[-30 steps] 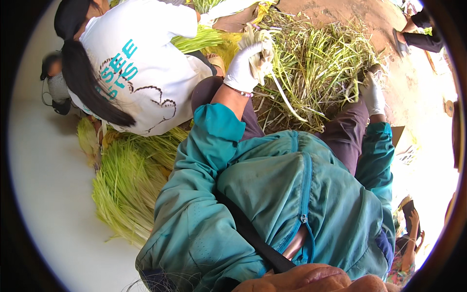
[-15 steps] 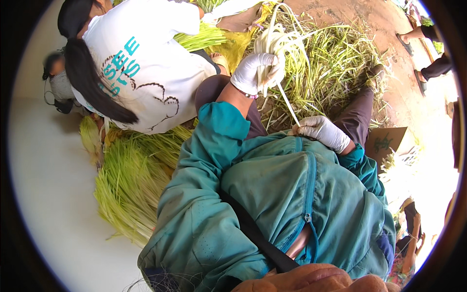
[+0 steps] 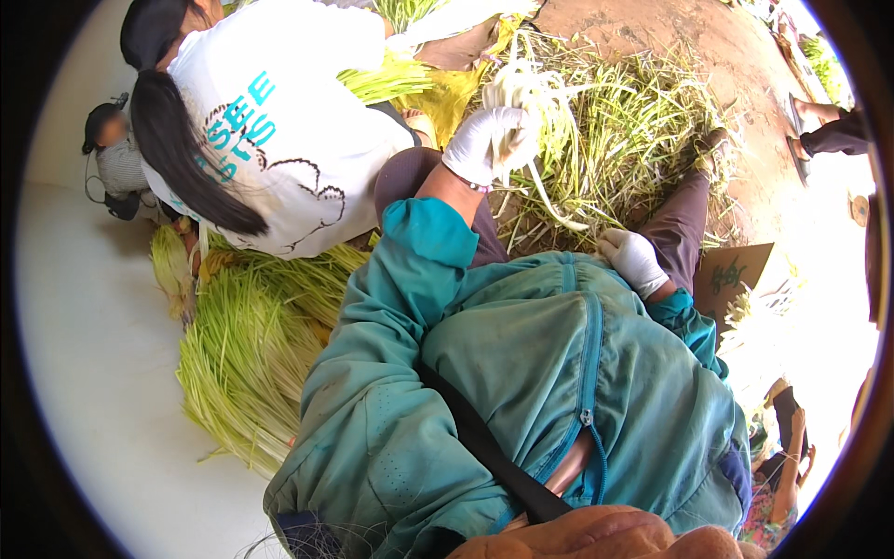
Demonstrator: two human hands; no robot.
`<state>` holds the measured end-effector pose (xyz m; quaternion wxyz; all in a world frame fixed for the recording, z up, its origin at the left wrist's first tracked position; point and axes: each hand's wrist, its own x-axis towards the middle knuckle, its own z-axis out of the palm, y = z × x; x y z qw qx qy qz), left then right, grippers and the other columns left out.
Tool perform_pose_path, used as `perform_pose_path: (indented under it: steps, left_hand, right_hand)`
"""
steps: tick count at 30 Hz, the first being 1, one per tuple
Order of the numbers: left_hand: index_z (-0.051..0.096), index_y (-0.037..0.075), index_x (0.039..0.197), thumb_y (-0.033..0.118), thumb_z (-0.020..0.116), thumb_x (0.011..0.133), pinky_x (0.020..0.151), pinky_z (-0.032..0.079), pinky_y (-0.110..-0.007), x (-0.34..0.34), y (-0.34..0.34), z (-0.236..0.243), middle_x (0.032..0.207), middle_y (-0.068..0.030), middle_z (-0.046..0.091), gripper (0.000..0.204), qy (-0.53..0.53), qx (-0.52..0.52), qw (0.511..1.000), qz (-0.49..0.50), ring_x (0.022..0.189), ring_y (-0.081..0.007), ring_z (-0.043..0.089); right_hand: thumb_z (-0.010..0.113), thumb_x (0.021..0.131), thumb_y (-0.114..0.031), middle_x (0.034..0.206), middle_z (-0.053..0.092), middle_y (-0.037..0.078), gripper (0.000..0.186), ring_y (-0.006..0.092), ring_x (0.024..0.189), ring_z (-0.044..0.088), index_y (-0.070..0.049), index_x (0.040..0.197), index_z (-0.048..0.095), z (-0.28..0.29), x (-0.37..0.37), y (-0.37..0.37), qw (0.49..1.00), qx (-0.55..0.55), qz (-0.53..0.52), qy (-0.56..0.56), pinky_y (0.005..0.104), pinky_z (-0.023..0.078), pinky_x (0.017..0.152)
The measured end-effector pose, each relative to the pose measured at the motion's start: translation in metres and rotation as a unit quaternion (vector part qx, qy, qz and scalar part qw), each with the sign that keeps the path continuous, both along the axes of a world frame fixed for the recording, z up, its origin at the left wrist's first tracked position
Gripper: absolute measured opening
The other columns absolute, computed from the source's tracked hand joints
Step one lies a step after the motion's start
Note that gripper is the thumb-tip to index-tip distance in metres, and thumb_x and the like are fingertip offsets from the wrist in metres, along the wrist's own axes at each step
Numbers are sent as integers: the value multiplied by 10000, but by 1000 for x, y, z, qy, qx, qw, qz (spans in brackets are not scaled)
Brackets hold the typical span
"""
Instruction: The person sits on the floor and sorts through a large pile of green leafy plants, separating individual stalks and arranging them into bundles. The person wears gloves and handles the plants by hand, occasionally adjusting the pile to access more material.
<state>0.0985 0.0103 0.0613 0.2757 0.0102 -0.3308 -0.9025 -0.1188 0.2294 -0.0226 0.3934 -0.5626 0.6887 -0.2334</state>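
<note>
Brown floor [image 3: 751,93], loose heap of green stalks [image 3: 643,140] spread on it between person's legs. Left hand [image 3: 490,145], white-gloved, gripping bundle of white strips [image 3: 514,88] above heap's near left side; one strip trailing below. Right hand [image 3: 633,262], gloved, curled closed near right thigh [image 3: 679,224]; whether anything inside, cannot tell. Co-worker [image 3: 289,130] at left.
</note>
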Motion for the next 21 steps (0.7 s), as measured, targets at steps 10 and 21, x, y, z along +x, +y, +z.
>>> perform_pose_path:
  steps: [10,21]
  left_hand:
    - [556,14,931,137,593,846,401,386,-260,-2,4,0,621,-51,525,154,-26,-7,999,-39,443,-146,487]
    - [526,14,969,145,576,847,411,386,-248,-8,7,5,635,-60,505,186,-45,-47,995,-70,498,-129,491]
  right_hand:
    - [654,761,58,1210,583,127,616,184,896,648,-141,1320,488,95,-29,-41,889,-406,-114,175,279,525,668]
    - [612,851,-52,831,667,78,87,235,711,644,-54,926,658,86,-23,-85,877,-433,-84,191,290,509,629]
